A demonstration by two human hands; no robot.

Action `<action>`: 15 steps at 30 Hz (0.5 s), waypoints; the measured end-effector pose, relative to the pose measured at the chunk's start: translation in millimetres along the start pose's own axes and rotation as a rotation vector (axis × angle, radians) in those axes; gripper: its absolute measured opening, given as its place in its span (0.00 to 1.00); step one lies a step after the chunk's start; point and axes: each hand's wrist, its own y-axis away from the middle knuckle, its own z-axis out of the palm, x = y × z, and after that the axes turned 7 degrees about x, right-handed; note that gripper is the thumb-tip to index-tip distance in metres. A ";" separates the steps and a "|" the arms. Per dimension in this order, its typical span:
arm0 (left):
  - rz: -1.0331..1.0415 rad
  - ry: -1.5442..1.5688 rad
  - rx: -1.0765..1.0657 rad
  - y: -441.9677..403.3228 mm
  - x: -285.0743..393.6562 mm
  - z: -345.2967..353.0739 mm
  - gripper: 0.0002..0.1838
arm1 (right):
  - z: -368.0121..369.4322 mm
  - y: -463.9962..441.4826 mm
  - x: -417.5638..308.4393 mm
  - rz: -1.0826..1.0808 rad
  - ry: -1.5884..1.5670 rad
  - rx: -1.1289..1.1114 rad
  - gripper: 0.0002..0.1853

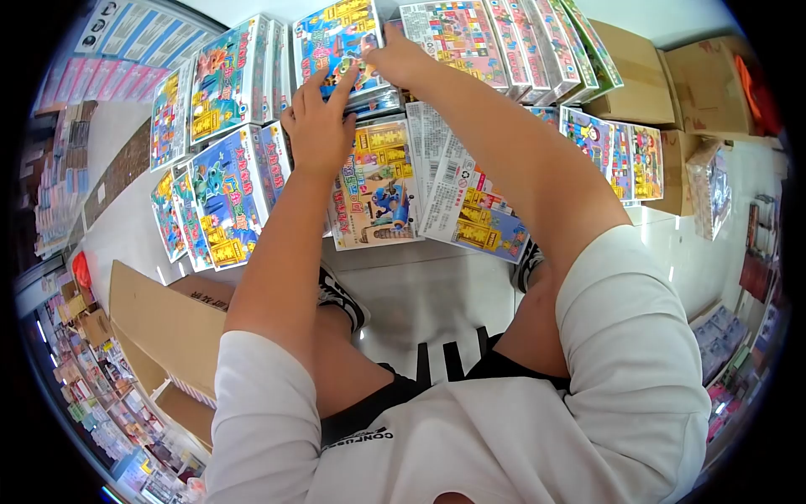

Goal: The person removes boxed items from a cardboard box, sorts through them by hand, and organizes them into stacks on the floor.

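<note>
lining the far left of the room are blurred shelves of many-coloured packaged goods [109,395], and farther up stand pink and pale blue packages [105,80]. beside them runs the glossy, pale tiled floor [126,223], crossed by a dark brown mottled strip [126,164] and catching streaks of light. a large brown cardboard box [151,319] with raised flaps stands on it, just left of my left arm.

next come upright boxes with bright cartoon printing [222,84], ranked in two rows. then my left hand [321,122], its fingers spread wide, touches the lower front of a glossy, flat, blue box with cartoon printing [323,38], which stands in the middle of the upper row. below my hands a yellow and blue cartoon box [382,189] lies near my feet, with a tilted blue and white printed box [478,218] just right of it.

my right hand [401,60] is at the blue box's right edge, fingers bent; i cannot tell whether they grip it. to its right, pink-fronted boxes [453,42] stand in a row, then brown cartons [634,80], and blurred goods [722,336] fill the room's far right.
</note>
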 end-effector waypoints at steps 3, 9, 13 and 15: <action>-0.033 0.006 -0.037 -4.2 7.4 -4.5 0.42 | 5.6 -11.1 6.0 0.052 0.014 0.014 0.50; -0.022 0.016 -0.233 -1.7 28.5 -32.5 0.47 | 2.9 -2.0 1.4 0.178 -0.172 0.025 0.46; -0.025 0.025 -0.367 17.6 34.7 -56.6 0.48 | 9.7 -14.2 14.9 0.212 -0.278 0.011 0.36; -0.013 0.014 -0.393 22.9 32.9 -61.7 0.48 | 8.4 -15.8 19.2 0.187 -0.385 0.017 0.35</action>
